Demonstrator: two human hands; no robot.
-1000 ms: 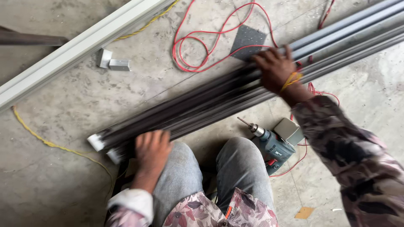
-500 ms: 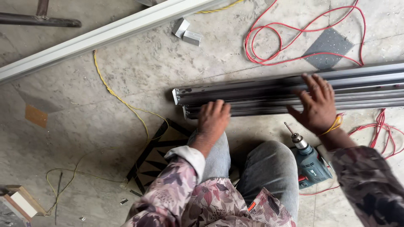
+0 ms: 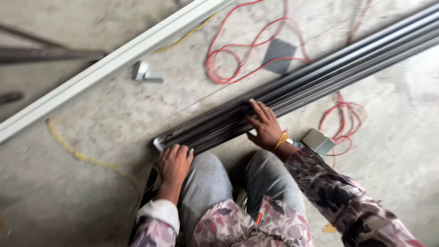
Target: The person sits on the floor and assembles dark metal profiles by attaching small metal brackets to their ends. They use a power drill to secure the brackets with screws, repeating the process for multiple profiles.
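— Since the head camera is the only view, where does the bundle of dark metal profiles (image 3: 315, 77) lie?

— On the concrete floor (image 3: 91, 183), running from just before the person's knees up to the upper right edge. Its near end sits by the left hand (image 3: 174, 161), whose fingers are curled together over that end. The right hand (image 3: 265, 129) lies flat on top a little further along, fingers spread and pressing down, not clamped round anything.

— How would the bundle handle?

— Long, stiff and likely heavy taken together (the separate lengths look smooth and may slide against one another). A hold at the near end alone would probably let the far part drag; two well-separated grips seem wiser.

— What else is about?

— A white channel (image 3: 114, 61) lies well apart at upper left, two small metal brackets (image 3: 147, 73) beside it, a red cable (image 3: 242, 59) looping past the bundle, a yellow cord (image 3: 68, 146) on the floor at left.
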